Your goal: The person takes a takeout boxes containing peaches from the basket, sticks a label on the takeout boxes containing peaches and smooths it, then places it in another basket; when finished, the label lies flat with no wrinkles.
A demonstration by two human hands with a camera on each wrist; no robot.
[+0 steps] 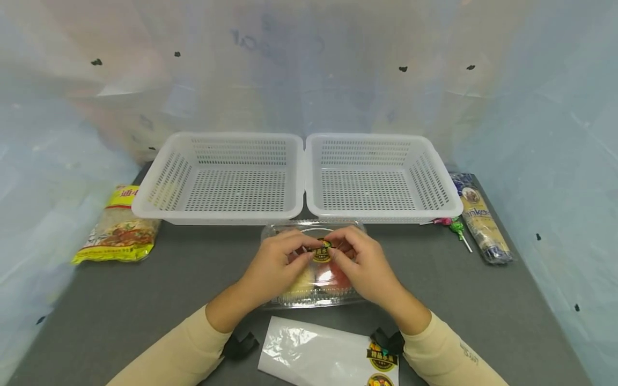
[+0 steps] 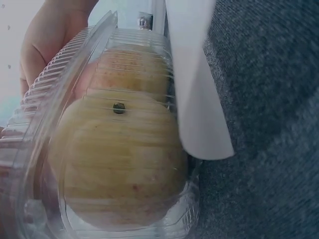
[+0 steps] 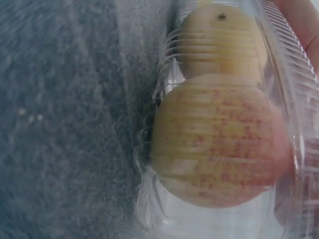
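Head view: grey counter (image 1: pixel 145 289); at its middle, near the front edge, a clear plastic clamshell box (image 1: pixel 314 297) holding apples, with a round black-and-gold sticker (image 1: pixel 322 252) on the lid. Left hand (image 1: pixel 275 265) and right hand (image 1: pixel 364 268) both rest on the lid, fingertips curled in and meeting at the sticker, each grip pinching at it. Just behind the box, two white perforated baskets side by side and touching: left basket (image 1: pixel 159 206), right basket (image 1: pixel 436 206). Far left, a yellow packet of noodles (image 1: pixel 118 228); far right, a long packet of pasta (image 1: pixel 480 220), with wrapped lollipops (image 1: pixel 454 225) between it and the right basket. Nearest the person, a clear plastic bag (image 1: pixel 309 351) bearing similar round stickers lies flat. Left wrist view: box wall (image 2: pixel 45 149) close up, ribbed; a yellowish apple (image 2: pixel 119 164) in front, a second, pinker apple (image 2: pixel 132 74) behind it; a white strip beside the box over the counter; part of a hand behind the box, its grip not clear here. Right wrist view: a red-speckled apple (image 3: pixel 219 139) in front, the yellow apple (image 3: pixel 222 42) behind, both inside the ribbed box on the counter.
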